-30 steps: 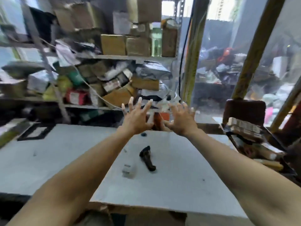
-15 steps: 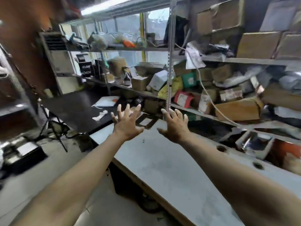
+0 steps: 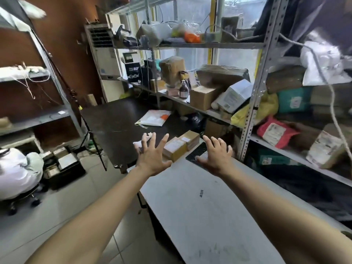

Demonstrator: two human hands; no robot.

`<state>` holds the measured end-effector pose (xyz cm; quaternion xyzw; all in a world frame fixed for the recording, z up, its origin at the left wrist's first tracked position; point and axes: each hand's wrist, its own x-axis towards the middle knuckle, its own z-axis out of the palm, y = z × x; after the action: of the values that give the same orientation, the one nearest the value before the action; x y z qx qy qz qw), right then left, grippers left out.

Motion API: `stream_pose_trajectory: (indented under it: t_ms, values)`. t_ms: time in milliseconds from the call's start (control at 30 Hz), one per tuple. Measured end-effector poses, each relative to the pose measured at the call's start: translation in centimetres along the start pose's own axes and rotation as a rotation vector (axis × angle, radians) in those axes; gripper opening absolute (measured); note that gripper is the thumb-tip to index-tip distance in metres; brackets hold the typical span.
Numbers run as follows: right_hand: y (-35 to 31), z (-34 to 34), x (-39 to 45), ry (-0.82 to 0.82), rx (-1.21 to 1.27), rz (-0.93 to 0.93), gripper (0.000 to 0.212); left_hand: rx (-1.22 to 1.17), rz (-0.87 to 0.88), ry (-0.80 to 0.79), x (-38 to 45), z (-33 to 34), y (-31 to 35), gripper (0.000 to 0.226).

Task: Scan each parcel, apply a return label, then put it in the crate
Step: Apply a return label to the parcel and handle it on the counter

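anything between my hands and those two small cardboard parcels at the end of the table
Nothing visible is in the way. Both the left hand and the right hand are spread open and hold nothing, and the two small parcels sit just beyond the fingertips.

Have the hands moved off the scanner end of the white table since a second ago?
Yes. The left hand and right hand now hover open at the white table's left end, near two small boxes; no scanner shows.
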<state>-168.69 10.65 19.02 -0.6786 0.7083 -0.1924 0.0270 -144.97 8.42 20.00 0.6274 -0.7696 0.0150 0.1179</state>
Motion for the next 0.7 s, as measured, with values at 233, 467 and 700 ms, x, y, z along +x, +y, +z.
stream_pose_trajectory:
  t_ms: [233, 467, 700]
  values:
    - [0.0, 5.7, 10.3, -0.072, 0.019, -0.005, 0.084, 0.005, -0.028, -0.064, 10.5, 3.9, -3.7, 0.099]
    - [-0.6, 15.8, 19.9, -0.194, -0.016, 0.072, 0.094, 0.016, 0.050, -0.277, 21.9, 12.7, -8.6, 0.112]
    - [-1.9, 26.1, 27.7, -0.393, 0.035, 0.283, 0.113, 0.106, 0.303, -0.567, 34.5, 23.2, -13.6, 0.131]
